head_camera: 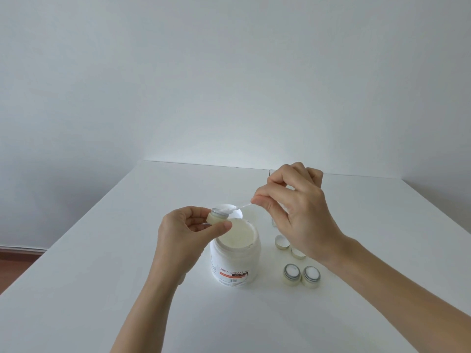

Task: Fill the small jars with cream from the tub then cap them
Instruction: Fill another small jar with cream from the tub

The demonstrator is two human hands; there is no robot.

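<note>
An open white cream tub (235, 258) stands mid-table, its cream surface showing. Above its far left rim my left hand (186, 230) holds a small cream-coloured jar (216, 217), tilted toward the right. My right hand (293, 212) pinches a thin clear spatula (242, 206) whose tip carries a dab of cream at the jar's mouth. Two small filled jars (291, 274) (311, 276) stand uncapped to the right of the tub. Two loose caps (282, 242) (298, 253) lie behind them, partly hidden by my right wrist.
The tub's white lid (251, 217) lies on the white table (102, 276) behind the tub. A clear container (274, 222) stands behind my right hand, mostly hidden. A bare wall rises beyond the table's far edge.
</note>
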